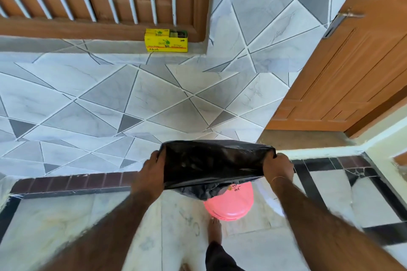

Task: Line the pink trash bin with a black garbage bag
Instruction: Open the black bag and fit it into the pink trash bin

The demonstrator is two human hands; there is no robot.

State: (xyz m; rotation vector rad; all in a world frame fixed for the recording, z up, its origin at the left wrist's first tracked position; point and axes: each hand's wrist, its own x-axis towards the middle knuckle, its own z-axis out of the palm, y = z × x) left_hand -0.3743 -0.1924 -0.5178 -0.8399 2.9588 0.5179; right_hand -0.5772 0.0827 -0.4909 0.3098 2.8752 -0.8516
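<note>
- Left hand (pixel 152 174) and right hand (pixel 278 168) each grip a side of the black garbage bag (pixel 211 165), stretched open at lower centre.
- The pink trash bin (pixel 231 202) stands on the floor just below, partly hidden by the bag.
- Risk: thin plastic could slip from one grip or miss the rim.
- The bag's bottom is hidden from view.

Far part of the pink bin (pixel 230 203) hidden behind the black bag (pixel 211 167), bag bottom out of sight, fingertips of both hands tucked into the bag edge, small print on the yellow box (pixel 166 40) unreadable, forearms blurred and cut off at the bottom edge.
</note>
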